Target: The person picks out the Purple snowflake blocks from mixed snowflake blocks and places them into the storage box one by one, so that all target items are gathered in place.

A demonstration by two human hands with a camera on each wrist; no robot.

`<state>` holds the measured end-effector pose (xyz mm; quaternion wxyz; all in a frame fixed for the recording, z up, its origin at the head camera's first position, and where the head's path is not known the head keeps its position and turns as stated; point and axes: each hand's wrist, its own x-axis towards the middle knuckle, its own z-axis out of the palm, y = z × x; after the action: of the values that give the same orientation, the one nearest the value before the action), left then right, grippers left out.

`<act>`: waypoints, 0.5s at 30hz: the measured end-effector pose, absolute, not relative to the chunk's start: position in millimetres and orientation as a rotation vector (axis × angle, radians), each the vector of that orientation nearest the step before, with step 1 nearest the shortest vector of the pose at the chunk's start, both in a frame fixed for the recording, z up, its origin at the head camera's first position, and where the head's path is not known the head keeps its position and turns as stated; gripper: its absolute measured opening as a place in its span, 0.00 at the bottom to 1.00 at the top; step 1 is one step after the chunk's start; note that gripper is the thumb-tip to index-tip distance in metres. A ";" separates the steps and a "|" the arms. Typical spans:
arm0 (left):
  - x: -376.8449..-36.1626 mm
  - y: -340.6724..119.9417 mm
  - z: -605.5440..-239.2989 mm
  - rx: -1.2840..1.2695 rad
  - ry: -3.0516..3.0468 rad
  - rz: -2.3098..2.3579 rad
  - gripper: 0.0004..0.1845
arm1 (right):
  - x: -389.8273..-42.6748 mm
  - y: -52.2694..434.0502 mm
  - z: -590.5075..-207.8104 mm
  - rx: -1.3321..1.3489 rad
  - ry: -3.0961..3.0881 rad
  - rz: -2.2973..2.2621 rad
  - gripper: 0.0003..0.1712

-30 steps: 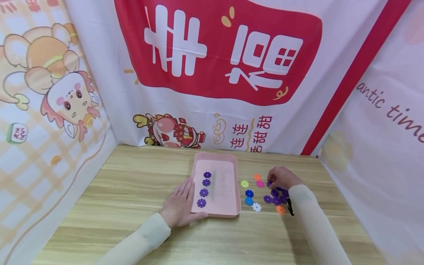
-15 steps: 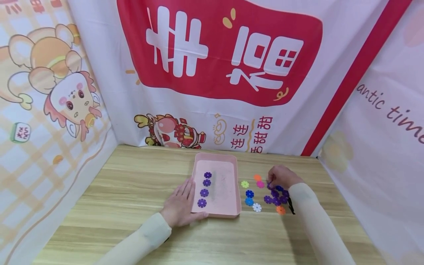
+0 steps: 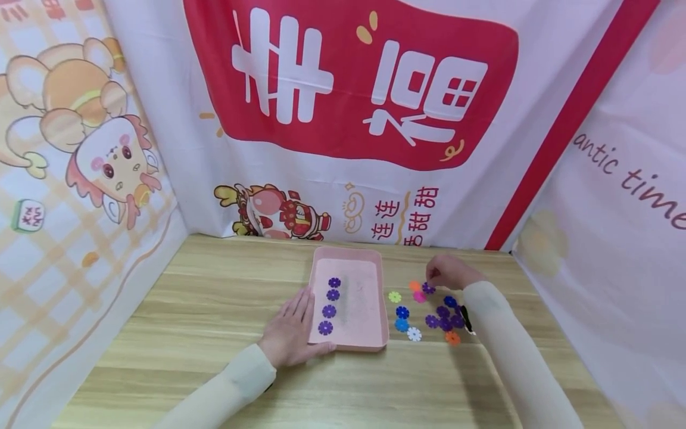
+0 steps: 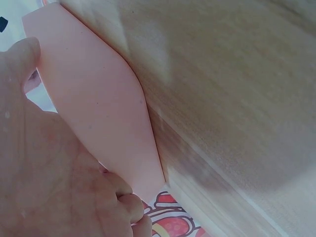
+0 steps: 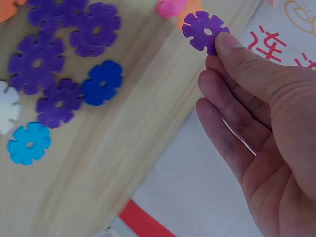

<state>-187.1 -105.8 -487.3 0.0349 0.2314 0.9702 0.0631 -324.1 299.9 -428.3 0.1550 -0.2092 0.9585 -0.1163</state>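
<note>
My right hand (image 3: 452, 273) pinches a purple notched snowflake disc (image 5: 194, 30) between thumb and forefinger, with the other fingers loosely bent. It is just above the table, right of the pink tray (image 3: 356, 347). My left hand (image 3: 289, 332) rests along the tray's left side. Its fingers lie fairly straight against the wall and its thumb reaches along the near edge, as the left wrist view (image 4: 64, 173) of the hand also shows. Inside the tray, several purple discs (image 3: 329, 311) form a column on the left half. A pile of purple discs (image 3: 445, 322) lies below my right hand.
Between tray and pile lie a yellow-green disc (image 3: 395, 297), a dark blue disc (image 3: 402, 312), a light blue disc (image 3: 401, 325) and a white disc (image 3: 414, 334). Pink (image 3: 419, 297) and orange discs (image 3: 452, 338) lie nearby. Printed cloth walls (image 3: 343, 179) enclose the wooden table (image 3: 214, 286).
My right hand has drawn a purple disc out of the pile and moved it slightly left and away from me. The left hand and the tray stay put.
</note>
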 end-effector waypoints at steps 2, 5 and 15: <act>-185.8 -106.6 -482.6 0.700 2.980 0.166 0.65 | -327.3 293.8 -423.6 -0.648 2.752 -0.335 0.06; -186.4 -107.8 -483.9 0.696 2.972 0.156 0.65 | -332.1 284.5 -417.2 -0.667 2.761 -0.312 0.05; -184.7 -107.3 -483.7 0.673 2.964 0.137 0.65 | -351.5 241.4 -401.4 -0.803 2.774 -0.330 0.04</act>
<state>-184.7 -107.3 -483.7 0.0497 0.2211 0.9730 0.0449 -351.5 241.4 -401.4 0.1173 -0.2743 0.9478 -0.1127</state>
